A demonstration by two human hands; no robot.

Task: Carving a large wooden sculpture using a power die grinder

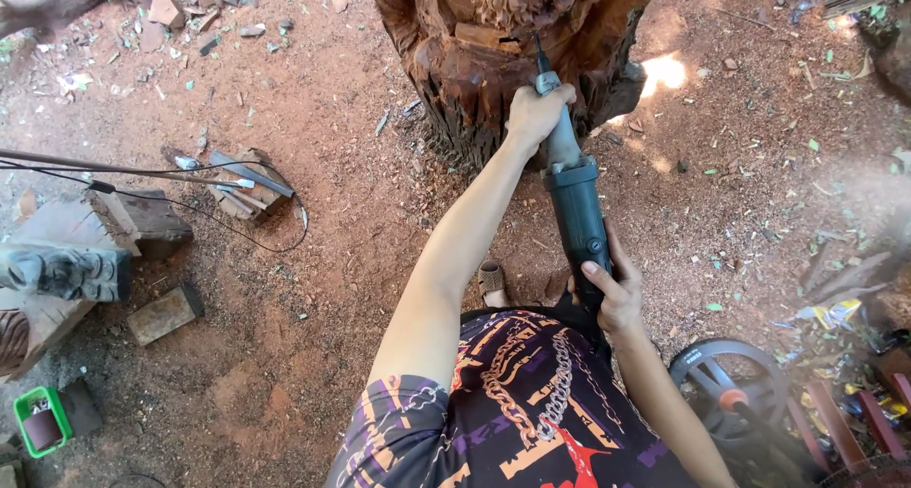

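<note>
grinder [575, 199] lengthwise, tip toward stump [474, 80]

There is one big carved stump [493, 52]. There is one power tool [572, 199]. Two hands hold it: one left hand [536, 113] near the tip and one right hand [617, 294] at the back. There is one sandal [492, 282] on the dirt. There is one green box [40, 420]. There is one fan [731, 393]. Two thin cables [133, 172] run in from the left. There is one loose flat wood block [163, 314]. Many wood chips lie all around, too many to count.
</note>
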